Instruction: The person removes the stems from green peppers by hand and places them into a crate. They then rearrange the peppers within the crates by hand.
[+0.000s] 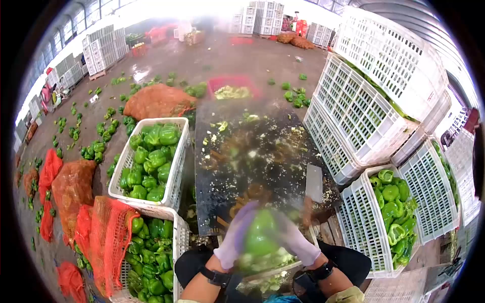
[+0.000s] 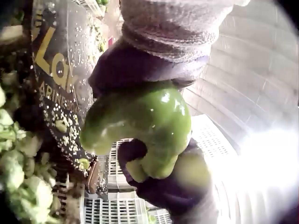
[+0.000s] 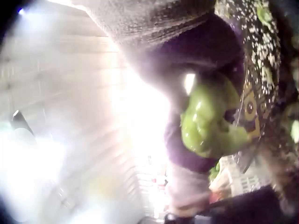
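Note:
A large green pepper (image 1: 261, 233) is held between both gloved hands above a container of pale green scraps (image 1: 268, 261), just off the near edge of the dark board (image 1: 252, 146). The left hand (image 1: 237, 235) grips its left side, the right hand (image 1: 297, 238) its right side. In the left wrist view the pepper (image 2: 140, 121) shows a deep hollow, with dark purple glove fabric above and below it. The right wrist view has the pepper (image 3: 210, 121) with glove fingers around it. Some fingertips are hidden or blurred. A flat blade (image 1: 313, 183) lies on the board's right side.
Crates of green peppers stand at left (image 1: 115, 187) and right (image 1: 353, 227), with stacked white crates (image 1: 348, 116) behind the right one. Red net sacks (image 1: 108, 237) lie at far left. Beyond the board sits a pink basket (image 1: 235, 81); loose peppers are scattered on the floor.

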The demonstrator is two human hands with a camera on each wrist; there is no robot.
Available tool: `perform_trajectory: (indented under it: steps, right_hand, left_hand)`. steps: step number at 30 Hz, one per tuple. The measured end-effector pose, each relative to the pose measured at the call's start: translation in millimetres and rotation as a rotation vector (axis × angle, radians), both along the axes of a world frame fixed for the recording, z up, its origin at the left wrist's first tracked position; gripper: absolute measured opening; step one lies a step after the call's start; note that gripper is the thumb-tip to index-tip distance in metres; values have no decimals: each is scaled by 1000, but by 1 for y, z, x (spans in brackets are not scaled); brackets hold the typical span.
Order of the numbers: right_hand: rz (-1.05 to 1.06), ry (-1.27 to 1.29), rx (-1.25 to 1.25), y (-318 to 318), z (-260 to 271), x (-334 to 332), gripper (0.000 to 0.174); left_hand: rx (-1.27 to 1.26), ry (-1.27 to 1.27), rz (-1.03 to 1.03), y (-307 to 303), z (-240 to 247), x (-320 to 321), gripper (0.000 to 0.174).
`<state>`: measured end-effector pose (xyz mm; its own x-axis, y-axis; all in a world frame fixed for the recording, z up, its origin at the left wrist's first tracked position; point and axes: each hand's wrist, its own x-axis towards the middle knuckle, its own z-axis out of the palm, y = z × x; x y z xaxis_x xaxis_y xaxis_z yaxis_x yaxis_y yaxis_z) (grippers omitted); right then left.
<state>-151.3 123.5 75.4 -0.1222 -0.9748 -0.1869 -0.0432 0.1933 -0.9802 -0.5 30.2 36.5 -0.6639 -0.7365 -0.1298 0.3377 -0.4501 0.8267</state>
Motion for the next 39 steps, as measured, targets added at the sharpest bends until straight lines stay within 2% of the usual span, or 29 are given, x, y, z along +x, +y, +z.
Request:
perform_trajectory:
  steps: [1,2,4,5,6,8,10,11,13,14,15,16,18,20,21,22,23,24,25,27,29,31,34,36,37,38,39]
  right_hand:
    - [-4,-255,82,-1,4,-4,67]
    - [7,-394,61,-1,1,-11,65]
    - [34,-769,-30,13,29,-12,70]
    - [45,-923,-65,16,35,-12,71]
    - [31,-841,-87,12,30,-6,68]
    - [0,-673,-122,4,20,6,64]
    - [-45,-383,-15,-11,-14,0,60]
    - [-59,-246,47,-22,-14,3,58]
    - [-89,-766,-14,-14,5,-3,60]
    - [22,-929,-44,-14,20,-6,63]
    - [-35,-1068,-68,-4,-2,-13,65]
    - [-55,-934,-79,-5,-25,-15,62]
    - [-102,-477,-41,-12,-28,-5,57]
    - [-172,-95,36,-17,-19,6,53]
    - [-216,-26,77,-10,-18,4,54]
    - [-194,-337,87,-3,-32,-1,61]
    - [-206,-352,61,0,-39,-3,69]
    - [-218,-366,36,4,-47,-6,78]
    - [-238,-84,40,4,-50,-1,90]
    - [-138,388,11,17,-33,7,110]
    - [-184,505,-82,21,-41,15,122]
    - [-196,477,-85,33,-22,8,117]
    - [-179,400,38,62,25,-13,116]
    - [-223,429,79,83,47,-36,118]
    - [-381,554,-93,97,39,-52,116]
    - [-446,556,-112,114,36,-80,116]
    - [-571,541,-141,143,59,-100,116]
  left_hand:
    - [108,124,-43,0,8,7,48]
    - [-264,13,-5,-4,2,10,49]
    - [238,304,-48,-16,15,12,54]
    - [403,302,14,-16,21,13,57]
    - [445,203,102,-22,4,10,61]
    - [430,241,-15,-12,11,8,62]
    - [378,301,-192,-11,4,8,65]
    - [353,302,-158,-12,4,8,66]
    - [318,314,-60,-10,5,11,69]
    - [341,325,-40,-12,14,17,71]
    - [320,278,2,-16,5,17,71]
    - [300,230,43,-20,-5,17,71]
    - [-24,140,0,-10,-4,13,63]
    - [409,207,-112,0,-32,8,57]
    - [283,116,-124,5,-17,9,58]
    - [165,25,-160,7,12,13,60]
    - [29,-56,-217,5,26,11,61]
    - [44,-48,-219,4,17,9,62]
    - [58,-40,-217,2,5,7,63]
    - [95,-16,-163,7,-13,-1,67]
    - [10,36,-248,8,-8,-3,73]
    - [89,72,-328,12,-10,-3,74]
    - [285,159,-443,23,-6,-6,75]
    - [211,183,-578,22,-8,-3,74]
    - [177,198,-636,21,-10,2,74]
    - [134,196,-595,18,-14,4,69]
    - [111,212,-553,15,-15,7,67]
